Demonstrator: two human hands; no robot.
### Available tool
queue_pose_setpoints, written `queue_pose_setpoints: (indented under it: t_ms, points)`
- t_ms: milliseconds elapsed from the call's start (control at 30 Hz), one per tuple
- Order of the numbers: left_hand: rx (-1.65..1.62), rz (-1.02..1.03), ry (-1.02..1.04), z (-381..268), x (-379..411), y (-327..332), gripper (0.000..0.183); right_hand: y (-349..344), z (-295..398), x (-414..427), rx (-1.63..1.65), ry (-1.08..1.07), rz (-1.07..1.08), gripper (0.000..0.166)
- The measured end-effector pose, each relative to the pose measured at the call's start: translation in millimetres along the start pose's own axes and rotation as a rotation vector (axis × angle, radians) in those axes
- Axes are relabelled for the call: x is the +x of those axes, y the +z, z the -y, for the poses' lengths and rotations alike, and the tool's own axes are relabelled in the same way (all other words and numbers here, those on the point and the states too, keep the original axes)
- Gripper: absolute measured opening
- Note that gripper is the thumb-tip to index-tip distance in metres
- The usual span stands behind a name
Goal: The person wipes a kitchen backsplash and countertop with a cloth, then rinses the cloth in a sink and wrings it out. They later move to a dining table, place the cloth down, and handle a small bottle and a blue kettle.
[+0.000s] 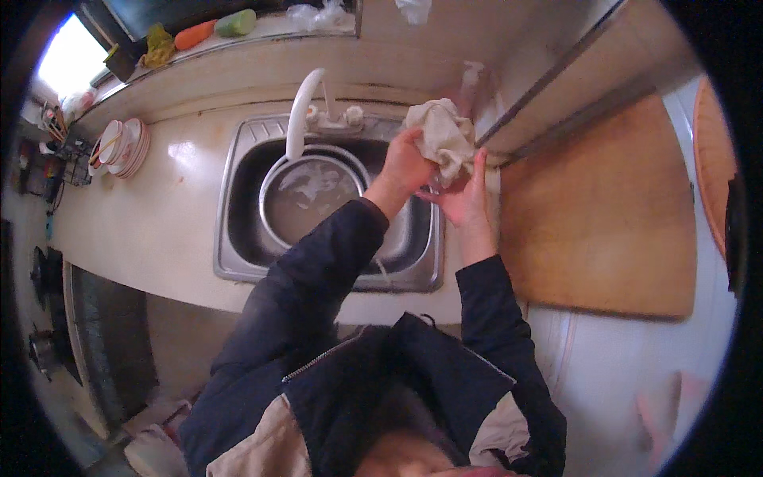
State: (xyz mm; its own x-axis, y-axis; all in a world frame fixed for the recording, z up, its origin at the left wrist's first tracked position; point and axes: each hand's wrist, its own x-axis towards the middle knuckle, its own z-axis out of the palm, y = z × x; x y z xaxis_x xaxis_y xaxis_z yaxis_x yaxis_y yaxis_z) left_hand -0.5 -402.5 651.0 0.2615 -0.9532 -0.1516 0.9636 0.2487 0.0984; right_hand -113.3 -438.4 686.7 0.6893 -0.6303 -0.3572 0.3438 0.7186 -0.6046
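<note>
A crumpled off-white cloth (440,132) is bunched up between my two hands, above the right rear edge of the steel sink (441,238). My left hand (408,164) grips the cloth from its left side. From below and the right, my right hand (468,194) cups it, thumb raised along its edge and fingers reaching under it. Something shiny or wet shows beneath the cloth; what it is cannot be made out. In the sink's left part a round metal basin (316,200) holds cloudy water. The white faucet (303,110) curves over that basin's rear rim.
Stacked plates and bowls (134,146) sit on the counter at left. A carrot (195,34) and a cut green vegetable (236,24) lie on the windowsill. At right are a large wooden board (602,220) and a dark-edged panel (548,83) close beside my right hand.
</note>
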Motion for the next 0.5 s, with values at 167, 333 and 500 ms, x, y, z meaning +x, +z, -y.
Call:
queue_pose_setpoints:
  t_ms: [167,333,500]
  points:
    - [0.027,0.204,0.087,8.7,-70.4,-20.2,0.046,-13.8,-28.0,-20.3,0.106,-0.032,-0.063,0.044]
    - [-0.040,-0.201,0.117,-21.3,-132.9,-41.3,0.053,0.8,-44.1,-59.7,0.088,0.002,-0.138,0.037]
    - [-0.177,-0.202,0.193,-42.0,-164.1,-49.7,0.060,9.2,-65.4,-78.3,0.031,-0.012,-0.158,0.041]
